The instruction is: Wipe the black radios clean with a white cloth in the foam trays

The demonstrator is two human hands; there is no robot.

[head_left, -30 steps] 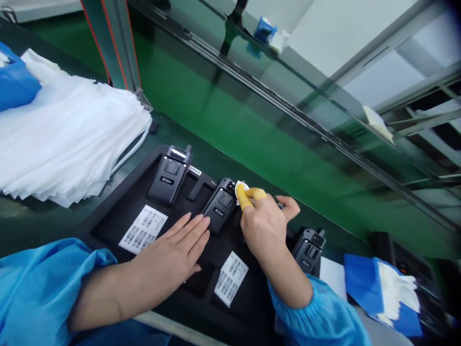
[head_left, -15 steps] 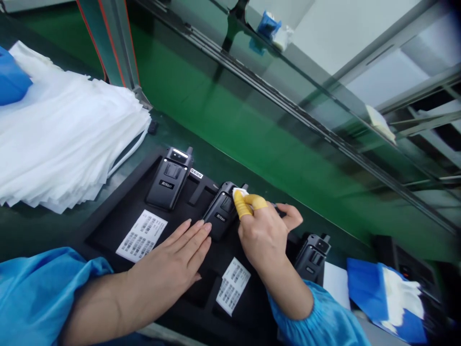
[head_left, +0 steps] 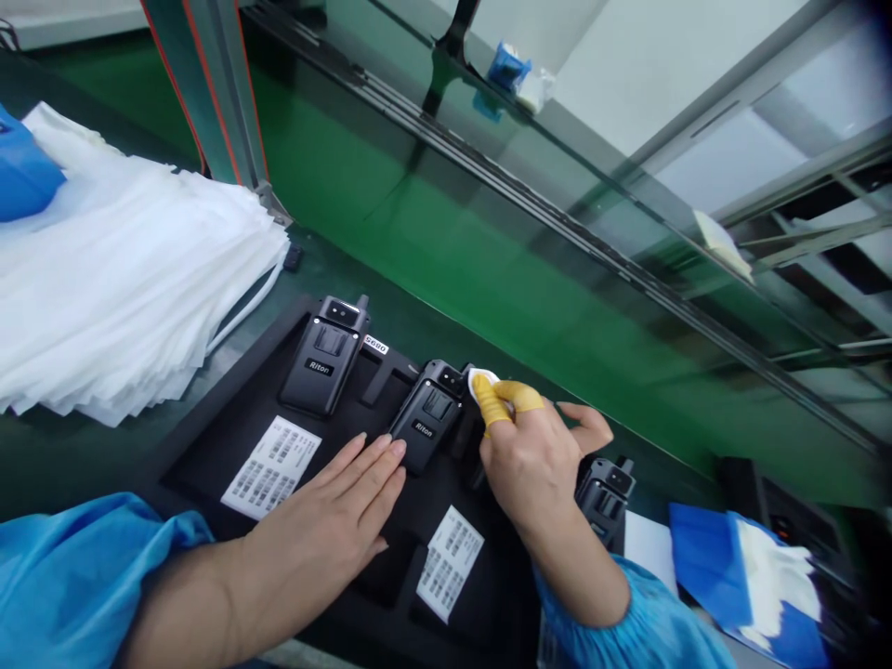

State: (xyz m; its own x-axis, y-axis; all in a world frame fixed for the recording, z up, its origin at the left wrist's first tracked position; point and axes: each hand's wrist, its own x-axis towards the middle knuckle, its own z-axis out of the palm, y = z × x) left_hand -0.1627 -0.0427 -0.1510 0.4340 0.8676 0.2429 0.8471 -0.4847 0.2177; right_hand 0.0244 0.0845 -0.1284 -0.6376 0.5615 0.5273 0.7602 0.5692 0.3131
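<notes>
A black foam tray (head_left: 229, 409) holds two black Riton handheld devices: one at the upper left (head_left: 323, 357), one in the middle (head_left: 426, 418). My left hand (head_left: 334, 516) lies flat and open on the tray, fingertips touching the middle device's lower end. My right hand (head_left: 536, 455), with yellow finger cots on thumb and forefinger, pinches a small white piece (head_left: 479, 379) just beside the middle device's top right corner. A third black device (head_left: 605, 488) sits to the right, partly hidden by my right hand.
Two barcode labels (head_left: 270, 466) (head_left: 450, 562) lie on the tray. A thick stack of white sheets (head_left: 125, 279) fills the left. Blue and white material (head_left: 753, 571) lies at the right. The green bench (head_left: 488, 269) and a metal rail (head_left: 557, 228) run behind.
My right hand with the white piece has shifted slightly right, off the top of the middle device. My left hand stays flat on the tray.
</notes>
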